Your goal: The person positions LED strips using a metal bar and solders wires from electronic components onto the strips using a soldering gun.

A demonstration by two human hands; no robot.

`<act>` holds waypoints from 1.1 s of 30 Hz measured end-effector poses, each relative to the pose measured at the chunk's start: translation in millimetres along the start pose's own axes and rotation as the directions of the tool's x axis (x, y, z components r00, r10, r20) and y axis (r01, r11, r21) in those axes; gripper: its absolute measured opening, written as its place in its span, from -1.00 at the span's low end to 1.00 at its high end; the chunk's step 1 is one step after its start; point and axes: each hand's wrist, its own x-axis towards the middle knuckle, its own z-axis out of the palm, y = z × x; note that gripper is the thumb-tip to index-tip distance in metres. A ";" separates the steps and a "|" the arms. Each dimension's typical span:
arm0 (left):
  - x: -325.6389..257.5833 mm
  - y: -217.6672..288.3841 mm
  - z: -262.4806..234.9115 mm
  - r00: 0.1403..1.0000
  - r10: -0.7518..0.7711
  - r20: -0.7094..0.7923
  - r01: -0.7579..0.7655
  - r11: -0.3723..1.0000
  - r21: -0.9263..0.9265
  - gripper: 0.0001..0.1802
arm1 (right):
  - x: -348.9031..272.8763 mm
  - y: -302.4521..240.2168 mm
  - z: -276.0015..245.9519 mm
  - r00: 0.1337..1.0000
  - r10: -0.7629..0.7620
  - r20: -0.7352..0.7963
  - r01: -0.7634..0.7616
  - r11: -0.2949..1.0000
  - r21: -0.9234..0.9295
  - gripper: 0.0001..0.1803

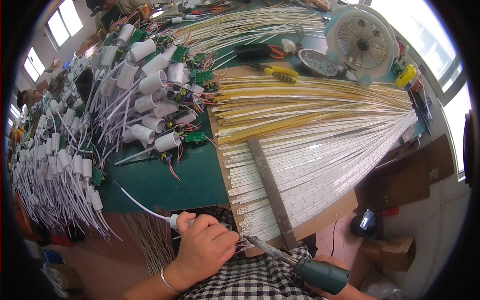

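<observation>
My left hand [204, 243], with a silver bangle at the wrist, is closed around a white plastic tube [174, 220]. A white cable [142, 206] with bare wire ends runs from the tube to the left. Gripped by its dark green handle, a soldering iron [320, 275] is in my right hand [334, 261]. The iron's tip lies close to my left fingers, by the near ends of the white LED strips [295, 185]. Thin wires show there, but whether the tip touches them cannot be made out. A dark flat bar [272, 192] lies across the strips.
Heaped on the left of the green table [187, 185] are several white tubes [152, 82] with cables and circuit boards. Behind the strips are yellow-handled pliers [282, 73], a metal dish [318, 62] and a fan [362, 42]. Cardboard boxes [398, 252] stand on the floor at right.
</observation>
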 end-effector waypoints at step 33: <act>4.0 0.8 -3.5 0.999 0.041 0.005 -0.041 0.998 0.039 -0.82 | 6.5 -19.5 -5.5 0.996 0.088 -0.032 -0.092 0.986 -0.138 -0.59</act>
